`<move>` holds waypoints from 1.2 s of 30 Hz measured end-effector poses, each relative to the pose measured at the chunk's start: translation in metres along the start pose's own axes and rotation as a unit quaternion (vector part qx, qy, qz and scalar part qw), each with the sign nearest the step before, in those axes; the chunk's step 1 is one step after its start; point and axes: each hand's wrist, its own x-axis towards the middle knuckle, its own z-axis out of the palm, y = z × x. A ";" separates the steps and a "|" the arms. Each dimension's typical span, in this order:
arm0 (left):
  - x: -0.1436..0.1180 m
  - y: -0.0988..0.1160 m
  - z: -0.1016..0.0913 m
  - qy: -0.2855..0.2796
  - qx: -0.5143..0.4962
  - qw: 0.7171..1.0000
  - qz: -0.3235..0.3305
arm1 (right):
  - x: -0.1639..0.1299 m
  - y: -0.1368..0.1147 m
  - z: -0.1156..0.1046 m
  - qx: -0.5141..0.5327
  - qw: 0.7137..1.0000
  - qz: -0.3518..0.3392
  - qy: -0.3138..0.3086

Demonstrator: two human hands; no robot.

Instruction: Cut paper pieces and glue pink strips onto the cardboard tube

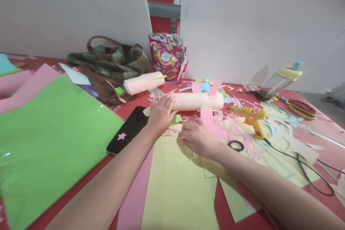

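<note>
Paper scraps in pink, blue and yellow litter the red worktop around both hands. Her left hand lies curled over the near end of a cream rolled paper tube, fingers bent around it, holding it down on the worktop. That tube lies on its side, crosswise, with pink paper strips stuck along it. The right hand rests flat, fingers loosely spread, on a pale yellow paper sheet, touching a pink paper tab just below the tube. A black phone with a pink star lies just left of the left hand (face down, it seems). A yellow glue gun sits to the right, and a second cream tube lies behind.
</note>
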 end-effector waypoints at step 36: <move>0.000 0.000 -0.001 0.006 0.012 1.000 0.007 | -0.001 0.006 -0.033 -0.096 0.988 0.075 0.096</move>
